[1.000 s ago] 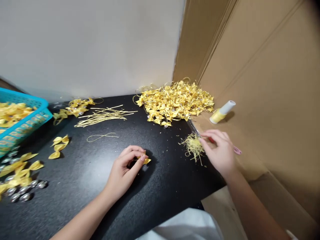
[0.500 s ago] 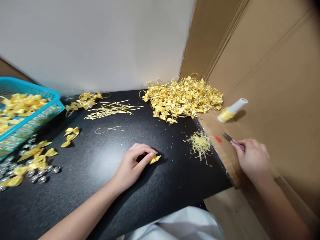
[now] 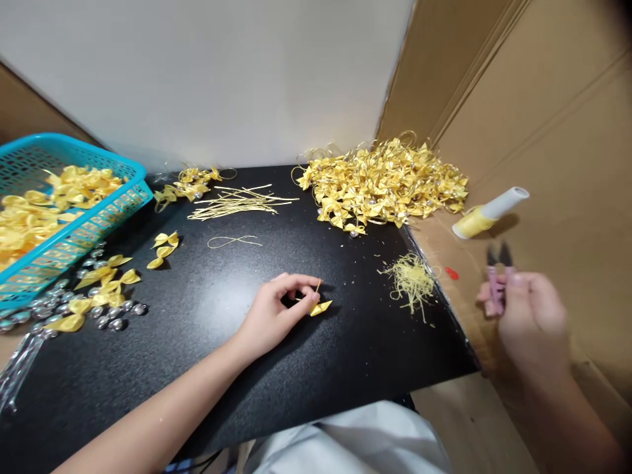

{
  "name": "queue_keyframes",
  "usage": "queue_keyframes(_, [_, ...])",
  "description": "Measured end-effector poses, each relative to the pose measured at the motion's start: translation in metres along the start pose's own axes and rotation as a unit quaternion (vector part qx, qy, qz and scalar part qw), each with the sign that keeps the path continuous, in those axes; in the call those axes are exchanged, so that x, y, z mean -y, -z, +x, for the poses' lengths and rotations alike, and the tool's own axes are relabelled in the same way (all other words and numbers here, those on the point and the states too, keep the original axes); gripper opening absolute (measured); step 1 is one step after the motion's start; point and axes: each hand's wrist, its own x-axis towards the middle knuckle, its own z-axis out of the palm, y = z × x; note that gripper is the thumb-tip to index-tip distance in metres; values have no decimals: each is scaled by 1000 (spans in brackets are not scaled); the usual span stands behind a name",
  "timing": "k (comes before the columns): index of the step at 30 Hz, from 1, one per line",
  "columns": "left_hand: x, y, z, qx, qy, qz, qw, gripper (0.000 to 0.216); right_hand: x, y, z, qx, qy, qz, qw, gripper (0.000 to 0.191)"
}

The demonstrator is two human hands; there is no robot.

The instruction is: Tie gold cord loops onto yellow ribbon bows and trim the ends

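Note:
Low over the black table, my left hand (image 3: 279, 313) pinches a small yellow ribbon bow (image 3: 320, 307) between thumb and forefinger. A thin gold cord sticks up from that pinch. Off the table's right edge, my right hand (image 3: 533, 322) is closed around pink-handled thread snips (image 3: 498, 283). Their dark blades point up and stand apart. Nearest to the right hand lie a small red piece (image 3: 451, 272) and a tangle of yellow cord scraps (image 3: 412, 280).
Finished-looking bows with cords form a large pile (image 3: 385, 181) at the back. Cut gold cords (image 3: 241, 202) lie left of it. A blue basket (image 3: 143, 187) of bows and silver bells (image 3: 116, 324) are at left. A cord-wound tube (image 3: 488, 214) stands tilted at right.
My right hand has lifted the snips and turned them from pointing left to pointing up. The left hand keeps its pinch on the bow. The camera view has shifted somewhat.

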Motion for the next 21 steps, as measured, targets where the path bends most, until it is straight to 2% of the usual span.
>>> queue_keyframes(2, [3, 0, 0, 10, -7, -3, 1000, 27, 13, -16, -4, 69, -21, 53, 996, 31])
queue_keyframes(4, [5, 0, 0, 16, -14, 3, 1000, 28, 25, -32, -5, 173, -3, 51, 984, 34])
queue_keyframes(8, [6, 1, 0, 13, -22, 11, 1000, 24, 55, -60, 2, 342, 128, -37, 930, 32])
queue_keyframes(12, [3, 2, -2, 19, -5, -41, 999, 18, 76, -79, 9, 378, 245, -142, 881, 27])
queue_keyframes(16, [2, 3, -3, 40, 19, -117, 992, 16, 83, -92, 9, 406, 294, -175, 847, 21])
queue_keyframes(19, [0, 9, -3, 31, -16, -73, 997, 12, 84, -101, 9, 417, 296, -153, 846, 20])
queue_keyframes(21, [-3, 14, -3, 9, -58, 17, 998, 9, 84, -105, 9, 414, 264, -101, 866, 18])
